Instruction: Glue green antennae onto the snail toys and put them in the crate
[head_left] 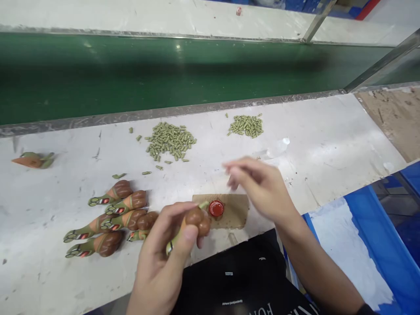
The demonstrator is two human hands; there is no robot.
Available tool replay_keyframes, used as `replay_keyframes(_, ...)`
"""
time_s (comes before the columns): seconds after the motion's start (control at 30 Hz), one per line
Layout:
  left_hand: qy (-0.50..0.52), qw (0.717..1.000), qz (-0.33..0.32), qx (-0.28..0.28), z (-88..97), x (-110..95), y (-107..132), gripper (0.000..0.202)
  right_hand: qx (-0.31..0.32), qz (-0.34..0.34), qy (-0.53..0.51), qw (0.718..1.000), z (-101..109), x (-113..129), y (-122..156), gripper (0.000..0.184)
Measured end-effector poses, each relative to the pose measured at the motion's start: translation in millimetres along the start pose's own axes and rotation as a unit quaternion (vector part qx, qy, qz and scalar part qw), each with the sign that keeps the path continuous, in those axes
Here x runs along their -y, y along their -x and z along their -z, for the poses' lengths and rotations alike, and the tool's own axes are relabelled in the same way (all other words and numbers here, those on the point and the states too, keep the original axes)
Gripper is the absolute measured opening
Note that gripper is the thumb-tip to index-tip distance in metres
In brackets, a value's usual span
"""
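My left hand (164, 253) is closed around a painted toy figure (197, 221) with a glossy brown, two-lobed end turned up. A small green peg (204, 204) sticks out at its top; part of the figure's green body is hidden by my fingers. Just beyond it, a small round dish of red liquid (216, 208) rests on a piece of brown cardboard (234, 212). My right hand (257, 183) hovers above the cardboard's right side, fingers loosely bent and slightly blurred, with nothing visible in them.
Several similar toy figures (110, 243) lie on the white table at left. Two heaps of green pegs, a larger pile (170, 141) and a smaller pile (246, 125), sit farther back. An orange-green piece (33, 160) lies far left. Behind runs a green conveyor belt (157, 74); blue crates (377, 232) stand right.
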State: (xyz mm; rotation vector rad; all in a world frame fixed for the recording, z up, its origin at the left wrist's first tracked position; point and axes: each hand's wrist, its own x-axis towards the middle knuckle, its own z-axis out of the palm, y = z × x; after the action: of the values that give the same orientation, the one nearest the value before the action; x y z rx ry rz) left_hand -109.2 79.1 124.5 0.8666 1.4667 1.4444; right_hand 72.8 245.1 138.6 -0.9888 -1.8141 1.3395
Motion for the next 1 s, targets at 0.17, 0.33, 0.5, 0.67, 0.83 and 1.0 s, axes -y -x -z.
replay_keyframes(0.17, 0.088, 0.991, 0.085, -0.061, -12.5, -7.8, -1.0, 0.025, -0.095, 0.028, 0.269, 0.958, 8.7, -43.6, -88.8, 0.040)
replay_keyframes(0.33, 0.118, 0.980, 0.128, -0.094, -19.6, -14.9, 9.9, 0.033, -0.064, 0.021, 0.325, 0.943, 3.3, -59.9, -120.2, 0.026)
replay_keyframes(0.5, 0.081, 0.990, 0.110, -0.039, -15.1, -3.0, 15.2, 0.033, -0.050, 0.011, 0.333, 0.942, 4.9, -60.3, -110.7, 0.018)
replay_keyframes(0.67, 0.053, 0.989, 0.124, -0.057, -22.2, -7.7, 11.8, 0.035, -0.035, 0.011, 0.286, 0.957, 5.5, -42.5, -70.2, 0.010)
replay_keyframes(0.83, 0.093, 0.988, 0.116, -0.048, -31.7, -6.2, 2.1, 0.032, 0.070, -0.040, 0.055, 0.995, -7.5, -1.6, 7.0, 0.013)
replay_keyframes(1.0, 0.068, 0.994, 0.085, -0.029, -33.6, 2.3, -3.6, 0.029, 0.102, -0.103, -0.169, 0.975, -20.6, 15.5, 55.4, 0.005)
